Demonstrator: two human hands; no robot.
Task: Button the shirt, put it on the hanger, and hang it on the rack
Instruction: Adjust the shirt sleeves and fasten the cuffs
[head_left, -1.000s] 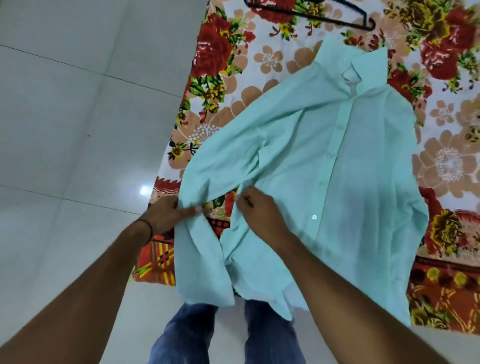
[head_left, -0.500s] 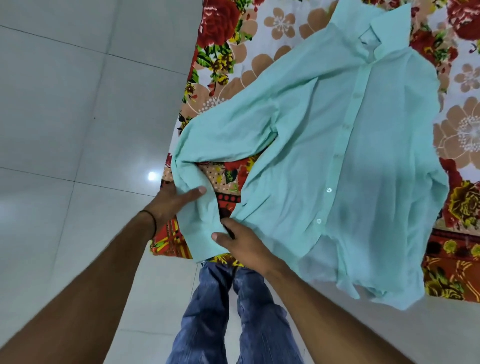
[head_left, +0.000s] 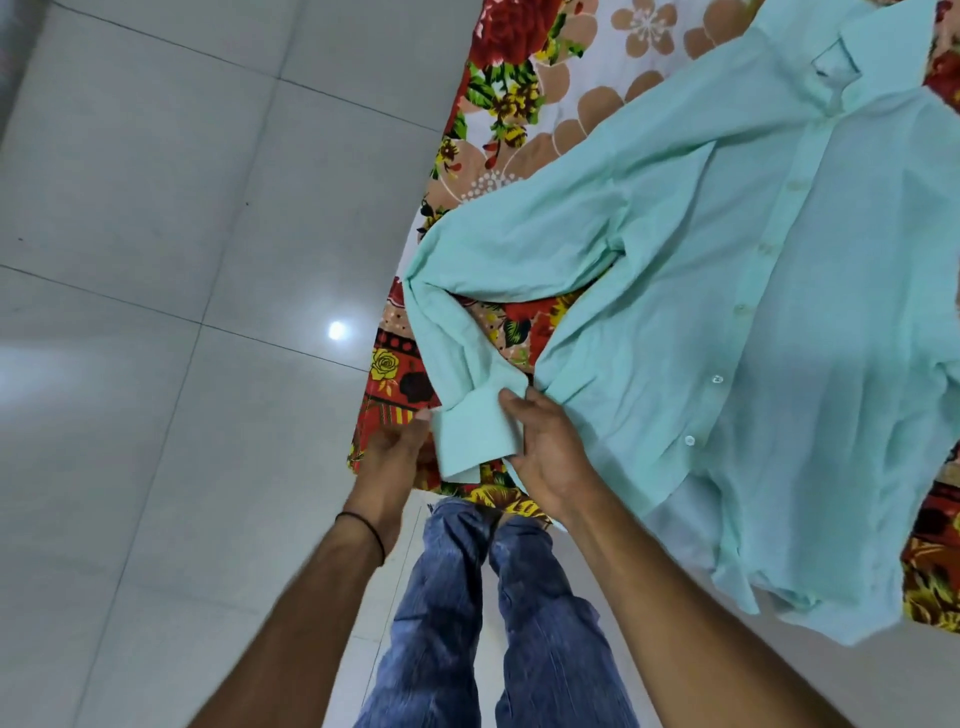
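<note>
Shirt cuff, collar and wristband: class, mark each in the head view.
cuff (head_left: 478, 441), head view, middle of its flat panel.
collar (head_left: 893, 47), head view, its broad flap.
wristband (head_left: 368, 526), head view, middle of the black cord.

Head view, steeply downward, close over hands.

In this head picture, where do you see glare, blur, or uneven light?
Head view: a small round light reflection glares on the glossy floor tiles; head view: the left hand looks slightly motion-blurred; head view: the mint shirt is softly lit, with a paler patch on its lower front.
</note>
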